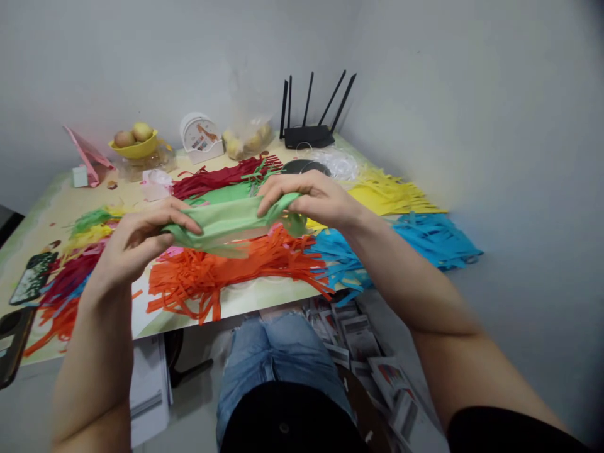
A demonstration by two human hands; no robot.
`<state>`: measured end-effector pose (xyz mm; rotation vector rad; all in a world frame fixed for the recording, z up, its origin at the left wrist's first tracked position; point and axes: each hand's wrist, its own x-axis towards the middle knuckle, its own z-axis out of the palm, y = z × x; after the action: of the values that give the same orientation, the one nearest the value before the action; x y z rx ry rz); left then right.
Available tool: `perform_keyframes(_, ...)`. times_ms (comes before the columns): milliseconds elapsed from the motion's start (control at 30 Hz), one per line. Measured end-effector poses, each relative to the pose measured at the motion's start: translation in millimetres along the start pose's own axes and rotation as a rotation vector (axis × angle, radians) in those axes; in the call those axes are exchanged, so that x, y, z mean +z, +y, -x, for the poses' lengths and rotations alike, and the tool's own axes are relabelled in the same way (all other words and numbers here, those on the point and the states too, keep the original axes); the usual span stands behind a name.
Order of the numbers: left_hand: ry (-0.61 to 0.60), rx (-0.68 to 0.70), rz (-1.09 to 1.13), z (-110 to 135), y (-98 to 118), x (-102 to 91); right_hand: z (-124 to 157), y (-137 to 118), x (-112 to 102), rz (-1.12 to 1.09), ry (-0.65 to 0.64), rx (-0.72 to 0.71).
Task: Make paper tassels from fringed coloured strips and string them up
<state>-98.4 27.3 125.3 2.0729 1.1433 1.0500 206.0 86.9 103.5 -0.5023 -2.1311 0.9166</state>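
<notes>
A sheet of light green tissue paper (226, 221) is stretched between my two hands above the table. My left hand (144, 236) pinches its left end, and my right hand (306, 196) grips the right end, where the paper curls round the fingers. Below lies a pile of orange fringed tissue paper (226, 267). Just behind my hands are green tissue paper (221, 194) and dark red fringed paper (217, 179). Blue fringed paper (429, 239) and yellow fringed paper (387, 195) spread to the right. Mixed coloured strips (78, 270) lie beside my left wrist.
At the back stand a black router (309, 136) with upright antennas, a white clock (201, 135) and a yellow bowl of fruit (136, 148). Two phones, one patterned (34, 277) and one dark (14, 346), lie at the left edge. Printed packets (358, 336) lie under the table.
</notes>
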Motion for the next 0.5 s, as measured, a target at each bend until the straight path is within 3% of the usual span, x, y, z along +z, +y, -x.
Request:
perform_keyframes(67, -0.020, 0.012, -0.069, 0, 4, 0.9, -1, 1, -1, -0.010, -0.017, 0.003)
perform_keyframes(267, 0.161, -0.017, -0.238, 1, 6, 16.9, 1, -8, 14, 0.211, 0.121, 0.027)
perform_keyframes(500, 0.016, -0.043, -0.302, -2, 9, 16.7, 5, -14, 18, 0.338, 0.149, 0.056)
